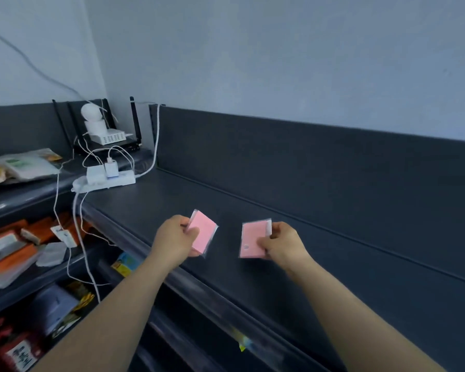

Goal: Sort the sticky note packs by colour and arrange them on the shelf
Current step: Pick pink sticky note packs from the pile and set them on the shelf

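left hand [173,238]: pinches the first pink pack [203,233] by its near left edge, thumb on the face, fingers curled behind

right hand [282,244]: grips the second pink pack [253,241] by its right edge, thumb laid across the face

both packs are wrapped in clear film and are held a little apart over the dark top shelf [293,208], near its front lip. we cannot tell whether either touches the surface

step in hand, as we judge it: both packs are the same colour, so they go down as one pink group. we would lower the first pack until it lies flat and square to the front lip. then we would set the second just beside it or on top, edges flush. the film looks slippery, so we would release only once each pack rests flat, not drop it

we would start the group toward one side, leaving room for other colours

further out: a power strip [105,181] with white cables sits at the far left end; keep the packs well apart from it
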### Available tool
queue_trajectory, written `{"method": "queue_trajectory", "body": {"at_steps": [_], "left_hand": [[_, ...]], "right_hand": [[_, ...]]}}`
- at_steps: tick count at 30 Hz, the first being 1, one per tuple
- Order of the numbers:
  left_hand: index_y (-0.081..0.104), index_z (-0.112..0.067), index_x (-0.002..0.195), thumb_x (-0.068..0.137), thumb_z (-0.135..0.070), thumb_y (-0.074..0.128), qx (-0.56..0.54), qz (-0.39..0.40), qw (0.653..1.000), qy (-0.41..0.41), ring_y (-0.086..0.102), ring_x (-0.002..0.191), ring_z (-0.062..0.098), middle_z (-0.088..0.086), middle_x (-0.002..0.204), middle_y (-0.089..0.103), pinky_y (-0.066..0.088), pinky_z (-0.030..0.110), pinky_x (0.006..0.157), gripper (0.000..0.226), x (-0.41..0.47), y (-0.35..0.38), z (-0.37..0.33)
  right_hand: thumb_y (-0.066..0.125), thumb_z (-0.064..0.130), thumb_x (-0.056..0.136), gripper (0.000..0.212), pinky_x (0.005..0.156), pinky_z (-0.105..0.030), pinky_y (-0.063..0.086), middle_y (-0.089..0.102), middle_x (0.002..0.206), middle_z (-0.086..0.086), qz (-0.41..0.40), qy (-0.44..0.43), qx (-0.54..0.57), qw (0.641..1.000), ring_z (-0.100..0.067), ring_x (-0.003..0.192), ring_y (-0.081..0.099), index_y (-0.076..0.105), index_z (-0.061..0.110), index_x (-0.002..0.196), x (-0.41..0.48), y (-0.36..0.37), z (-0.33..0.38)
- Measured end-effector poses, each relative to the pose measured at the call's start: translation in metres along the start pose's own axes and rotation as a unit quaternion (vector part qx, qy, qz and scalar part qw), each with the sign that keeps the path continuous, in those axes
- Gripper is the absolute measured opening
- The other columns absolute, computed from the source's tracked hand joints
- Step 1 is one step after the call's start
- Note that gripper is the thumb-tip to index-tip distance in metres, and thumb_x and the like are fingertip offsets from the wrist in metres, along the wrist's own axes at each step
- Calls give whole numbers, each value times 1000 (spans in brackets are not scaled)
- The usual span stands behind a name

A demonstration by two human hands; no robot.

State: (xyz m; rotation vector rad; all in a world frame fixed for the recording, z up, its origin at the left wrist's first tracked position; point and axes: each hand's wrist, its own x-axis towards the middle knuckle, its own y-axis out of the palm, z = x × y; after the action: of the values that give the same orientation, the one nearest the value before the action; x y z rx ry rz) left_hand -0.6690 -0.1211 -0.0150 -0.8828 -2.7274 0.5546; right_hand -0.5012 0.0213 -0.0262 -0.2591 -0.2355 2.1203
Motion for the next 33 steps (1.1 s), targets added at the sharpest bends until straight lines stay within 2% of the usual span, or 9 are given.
{"method": "queue_trajectory", "body": {"at_steps": [3, 7, 10, 13, 20, 23, 26, 29, 33], "left_hand": [[54, -11, 98, 94, -9, 57, 27, -2, 1000, -2, 67, 78, 26, 7, 102, 58, 61, 39, 63, 6, 33, -2, 15], [60, -13, 96, 90, -18, 62, 104, -3, 994, 22, 65, 88, 29, 7, 97, 65, 54, 44, 81, 8, 75, -8, 33], [63, -9, 103, 92, -21, 60, 148, 2, 988, 37, 60, 91, 24, 4, 98, 63, 44, 31, 77, 17, 112, -15, 44], [63, -7, 105, 93, -22, 57, 181, 22, 982, 47, 57, 90, 22, 6, 101, 64, 39, 28, 73, 19, 146, -23, 54], [62, -11, 107, 97, -28, 52, 259, 78, 959, 83, 53, 85, 19, 5, 103, 63, 37, 29, 69, 22, 212, -44, 74], [63, -11, 109, 97, -33, 50, 285, 87, 950, 95, 58, 94, 26, 8, 107, 63, 45, 34, 75, 28, 229, -49, 84], [63, -12, 111, 97, -35, 48, 297, 95, 944, 103, 59, 98, 29, 10, 110, 63, 46, 36, 78, 30, 241, -53, 90], [63, -11, 111, 98, -35, 49, 303, 108, 940, 117, 59, 98, 29, 10, 110, 64, 44, 34, 76, 31, 248, -57, 91], [64, -10, 114, 97, -33, 52, 276, 118, 946, 125, 60, 98, 25, 7, 111, 65, 41, 29, 74, 31, 252, -63, 89]], "right_hand": [[58, 4, 85, 33, 87, -41, 56, 63, 107, -1, 5, 12, -11, 1000, -21, 97, 64, 51, 15, 116, 29, 23, 5], [60, 6, 85, 33, 85, -39, 56, 62, 106, -2, 7, 26, -38, 999, -21, 95, 63, 53, 14, 116, 60, 54, 13], [60, 7, 85, 30, 78, -34, 57, 63, 103, -4, -5, 31, -63, 997, -22, 92, 64, 55, 12, 114, 78, 77, 20], [59, 9, 85, 24, 68, -33, 56, 63, 96, -3, -24, 36, -98, 994, -21, 84, 63, 56, 12, 109, 91, 100, 26], [61, 24, 84, 35, 75, -36, 54, 63, 101, -1, -71, 37, -230, 970, -22, 89, 63, 49, 14, 116, 112, 155, 44], [60, 33, 86, 47, 68, -31, 49, 64, 103, -2, -80, 38, -284, 955, -23, 91, 63, 42, 14, 126, 115, 176, 50], [58, 39, 87, 51, 71, -30, 48, 64, 107, -1, -95, 30, -318, 943, -23, 94, 62, 41, 16, 130, 117, 192, 54], [61, 37, 87, 48, 72, -30, 47, 64, 107, 0, -107, 34, -290, 950, -22, 94, 62, 42, 19, 126, 121, 204, 57], [67, 23, 86, 42, 74, -34, 56, 61, 111, -1, -129, 37, -68, 989, -20, 94, 63, 45, 17, 121, 128, 212, 60]]}}
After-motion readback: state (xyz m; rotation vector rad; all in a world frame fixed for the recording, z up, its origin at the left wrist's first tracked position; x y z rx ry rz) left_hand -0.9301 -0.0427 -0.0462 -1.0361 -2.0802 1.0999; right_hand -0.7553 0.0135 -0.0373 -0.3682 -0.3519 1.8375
